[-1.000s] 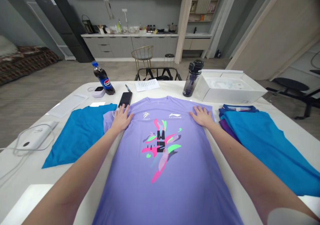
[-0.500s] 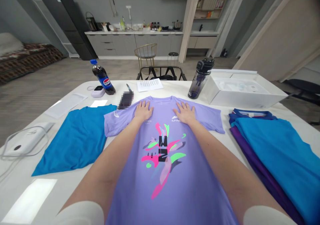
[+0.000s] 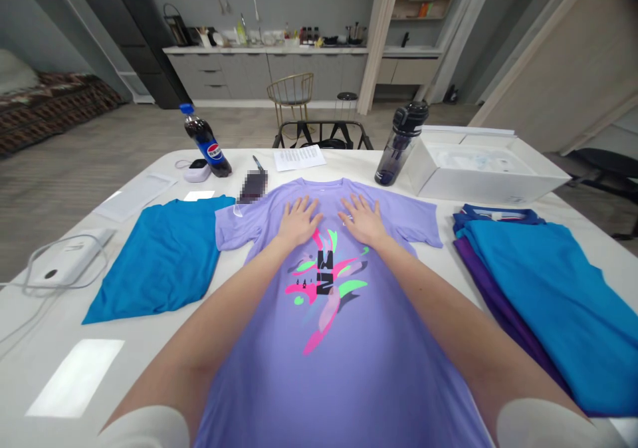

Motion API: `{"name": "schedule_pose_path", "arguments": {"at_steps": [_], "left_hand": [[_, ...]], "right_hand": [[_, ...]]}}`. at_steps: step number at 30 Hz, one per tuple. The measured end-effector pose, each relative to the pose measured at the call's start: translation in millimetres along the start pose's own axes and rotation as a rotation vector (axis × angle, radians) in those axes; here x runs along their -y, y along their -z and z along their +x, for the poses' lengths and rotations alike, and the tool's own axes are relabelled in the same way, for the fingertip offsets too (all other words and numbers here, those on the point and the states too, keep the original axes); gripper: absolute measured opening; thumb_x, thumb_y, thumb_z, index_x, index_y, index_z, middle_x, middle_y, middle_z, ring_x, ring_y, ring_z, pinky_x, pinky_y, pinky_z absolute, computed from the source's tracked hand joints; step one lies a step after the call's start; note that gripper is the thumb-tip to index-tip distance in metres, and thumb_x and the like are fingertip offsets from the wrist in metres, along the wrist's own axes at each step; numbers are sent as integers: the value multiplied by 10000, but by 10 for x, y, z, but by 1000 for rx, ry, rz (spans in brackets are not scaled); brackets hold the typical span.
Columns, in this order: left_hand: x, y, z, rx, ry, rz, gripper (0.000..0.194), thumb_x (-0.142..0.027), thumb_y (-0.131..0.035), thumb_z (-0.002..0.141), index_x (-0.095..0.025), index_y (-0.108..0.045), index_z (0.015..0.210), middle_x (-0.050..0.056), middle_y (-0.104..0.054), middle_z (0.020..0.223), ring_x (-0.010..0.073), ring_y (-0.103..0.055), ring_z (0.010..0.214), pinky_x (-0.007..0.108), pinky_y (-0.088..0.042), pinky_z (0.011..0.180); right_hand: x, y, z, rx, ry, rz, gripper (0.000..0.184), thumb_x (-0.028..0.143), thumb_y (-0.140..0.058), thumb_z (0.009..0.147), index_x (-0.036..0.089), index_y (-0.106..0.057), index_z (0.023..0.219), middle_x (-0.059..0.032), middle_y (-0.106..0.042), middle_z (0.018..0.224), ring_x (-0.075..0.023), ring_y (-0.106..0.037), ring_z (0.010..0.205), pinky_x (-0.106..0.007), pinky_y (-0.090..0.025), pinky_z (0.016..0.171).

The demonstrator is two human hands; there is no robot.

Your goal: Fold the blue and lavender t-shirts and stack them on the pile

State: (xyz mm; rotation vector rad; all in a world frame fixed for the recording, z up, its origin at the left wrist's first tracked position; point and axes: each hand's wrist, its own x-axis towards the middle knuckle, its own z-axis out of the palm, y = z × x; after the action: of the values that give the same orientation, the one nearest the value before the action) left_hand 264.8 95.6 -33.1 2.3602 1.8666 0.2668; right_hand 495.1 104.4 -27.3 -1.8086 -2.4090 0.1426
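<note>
A lavender T-shirt (image 3: pixel 319 388) with a pink, green and black print on its chest lies flat on the white table (image 3: pixel 60 341), collar to the far side. My left hand (image 3: pixel 299 222) rests palm down on the upper chest, just left of the print, fingers apart. My right hand (image 3: pixel 361 221) lies the same way to the right of the print, close to the left one. Neither hand grips the cloth. A blurred phone (image 3: pixel 253 187) lies just beyond the shirt's left shoulder.
A folded blue shirt (image 3: pixel 159 262) lies left of the lavender shirt; a blue and purple stack (image 3: pixel 538 302) lies right. Along the far edge stand a cola bottle (image 3: pixel 207 142), a paper sheet (image 3: pixel 299 158), a dark tumbler (image 3: pixel 400 143) and a white box (image 3: pixel 483 169).
Both hands have slid inward across the shirt from its shoulders, and now lie close together above the print. The view has also tilted slightly upward.
</note>
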Motion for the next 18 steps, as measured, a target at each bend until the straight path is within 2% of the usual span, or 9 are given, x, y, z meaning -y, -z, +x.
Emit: {"name": "schedule_pose_path", "arguments": {"at_steps": [2,5,9,15,18], "left_hand": [[-93,-1,-240,46,-8,-13,696,-635,-201,1021,-289,-313,1614,66,-237,1696,311,-190,1570,567,-136,1260],[-106,-6,-582,78,14,-5,706,-639,-203,1018,-279,-312,1616,78,-220,1699,314,-185,1570,578,-147,1254],[-94,8,-959,73,45,11,723,-658,-217,1008,-281,-299,1619,75,-202,1703,304,-165,1576,592,-119,1253],[-332,6,-1385,73,-21,24,721,-678,-240,999,-300,-330,1607,72,-235,1694,314,-193,1568,599,-107,1253],[-419,16,-1557,74,-39,36,746,-701,-204,993,-300,-316,1612,66,-243,1693,309,-194,1568,601,-120,1254]], "right_hand": [[89,-21,-216,58,20,29,662,658,-164,1031,367,-308,1609,-19,-200,1702,-308,-146,1566,-686,-67,1213],[84,-50,-521,113,-63,34,684,681,-165,1021,365,-295,1613,-29,-208,1700,-337,-155,1560,-721,-84,1192],[1,-22,-853,90,-141,-5,722,705,-188,1009,341,-261,1628,-54,-197,1703,-367,-155,1555,-731,-72,1183],[271,22,-1339,134,41,6,718,712,-217,1005,362,-240,1631,-38,-152,1712,-340,-108,1569,-714,-42,1192],[373,9,-1524,129,59,15,722,714,-213,1004,357,-248,1631,-39,-176,1707,-338,-127,1567,-700,-48,1202]]}}
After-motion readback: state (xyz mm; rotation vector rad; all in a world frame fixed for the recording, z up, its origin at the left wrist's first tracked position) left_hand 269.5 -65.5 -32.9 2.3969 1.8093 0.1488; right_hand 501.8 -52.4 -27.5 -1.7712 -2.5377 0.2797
